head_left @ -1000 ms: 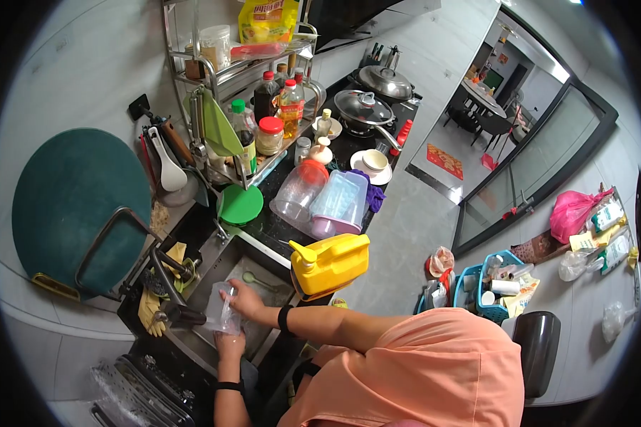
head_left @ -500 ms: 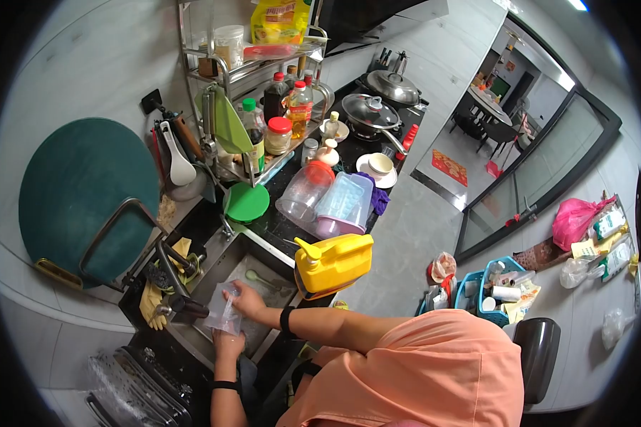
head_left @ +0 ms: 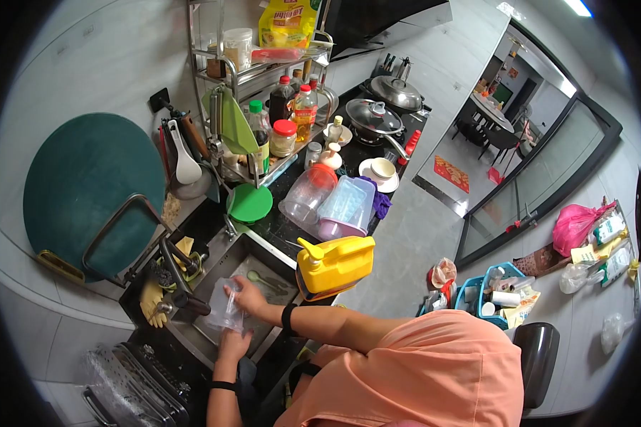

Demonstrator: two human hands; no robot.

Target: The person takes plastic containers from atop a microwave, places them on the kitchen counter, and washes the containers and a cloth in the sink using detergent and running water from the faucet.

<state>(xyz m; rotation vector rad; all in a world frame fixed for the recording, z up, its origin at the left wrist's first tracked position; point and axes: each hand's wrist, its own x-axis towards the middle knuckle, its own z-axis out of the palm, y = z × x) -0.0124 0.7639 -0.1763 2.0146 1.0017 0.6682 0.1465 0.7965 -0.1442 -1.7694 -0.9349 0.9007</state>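
Observation:
Over the sink (head_left: pixel 224 249), close by the black faucet (head_left: pixel 185 295), a clear plastic container (head_left: pixel 223 306) is between my hands. My right hand (head_left: pixel 249 295) grips its upper right side, fingers wrapped on the edge. From below, my left hand (head_left: pixel 233 343) is closed on the lower end; some of its fingers are hidden behind the plastic. A pale green spoon (head_left: pixel 254 276) and other utensils lie on the sink bottom. Whether water is running cannot be made out.
A yellow jug (head_left: pixel 338 267) stands at the sink's right edge. Plastic containers (head_left: pixel 345 206), a green lid (head_left: pixel 251 204) and bottles (head_left: pixel 260 139) occupy the counter behind. Yellow gloves (head_left: pixel 152 302) hang left of the faucet. A covered pan (head_left: pixel 372 117) sits on the stove.
The clear container has turned slightly between my hands, and my left hand has shifted a little along its lower end. The whole view has moved slightly.

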